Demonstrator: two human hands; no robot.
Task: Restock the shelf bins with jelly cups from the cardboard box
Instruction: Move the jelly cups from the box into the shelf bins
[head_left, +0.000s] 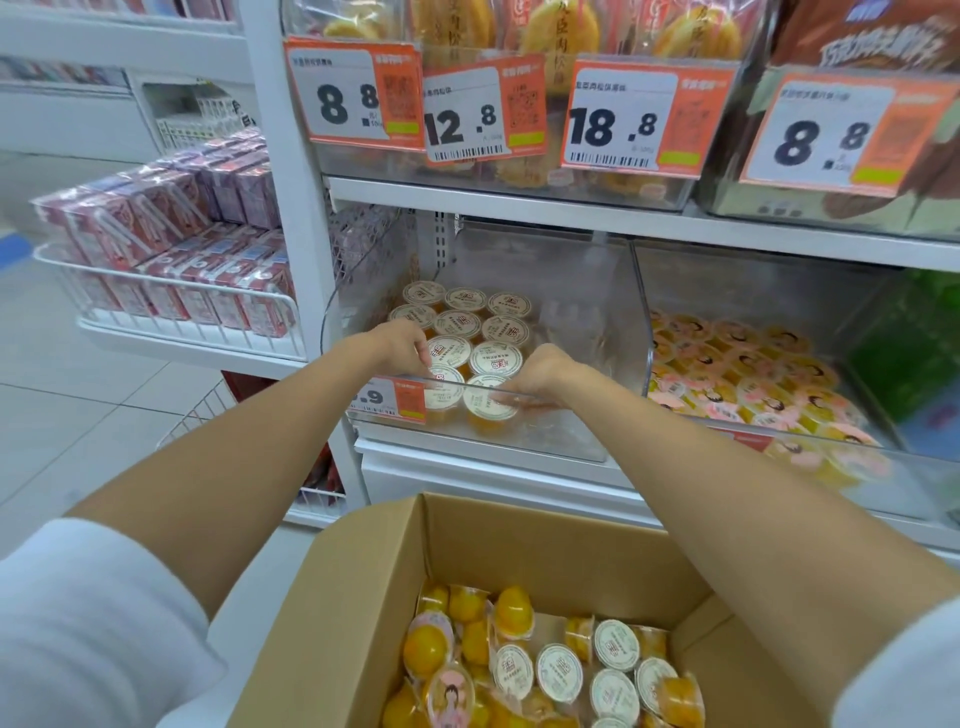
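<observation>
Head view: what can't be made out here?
- Left hand: fingertips dip among the white-lidded jelly cups in the left bin; the hand's own back hides any grip.
- Right hand: fingers blur behind the bin's clear front wall; grip unclear.
- Bin's price tag: left forearm covers all but ".9".
- Cardboard box: near side cut off by the bottom edge.

10 white-lidded orange jelly cups (496, 358) visible in left clear plastic bin (571, 312), rows 3-3-2-2. 2 such bins on the shelf; right clear plastic bin (727, 291) has pink-lidded yellow cups (748, 358), too many and overlapping to count. 1 brown cardboard box (363, 597), roughly 6 white lids showing inside. 5 orange-and-white price tags (623, 119), one partly hidden. 2 hands: left hand (402, 345), right hand (537, 371).
</observation>
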